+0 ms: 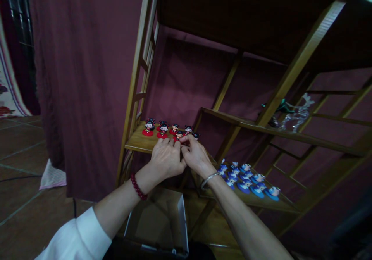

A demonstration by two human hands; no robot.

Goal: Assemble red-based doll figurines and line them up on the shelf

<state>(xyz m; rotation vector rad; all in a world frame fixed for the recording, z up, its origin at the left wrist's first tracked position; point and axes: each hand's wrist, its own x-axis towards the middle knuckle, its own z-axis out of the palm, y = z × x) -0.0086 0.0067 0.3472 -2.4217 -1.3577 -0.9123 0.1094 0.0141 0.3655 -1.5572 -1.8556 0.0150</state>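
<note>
A small red figurine (pixel 179 135) with black hair stands near the front of the upper left shelf (pixel 139 143). My left hand (pixel 167 157) is closed at its base, fingers curled and the tips hidden. From the other side, my right hand (pixel 195 154) pinches at the same figurine with thumb and forefinger. My own hands cover the lower part of it. Several matching figurines, such as a red-based one (pixel 148 127) at the left end, stand in two rows around it.
Several blue figurines (pixel 244 184) stand on the lower shelf to the right. A clear glass ornament (pixel 299 112) sits on a higher shelf. Below my hands is an open cardboard box (pixel 183 221). A wooden lattice side (pixel 136 85) and a dark red curtain (pixel 75 89) border the left.
</note>
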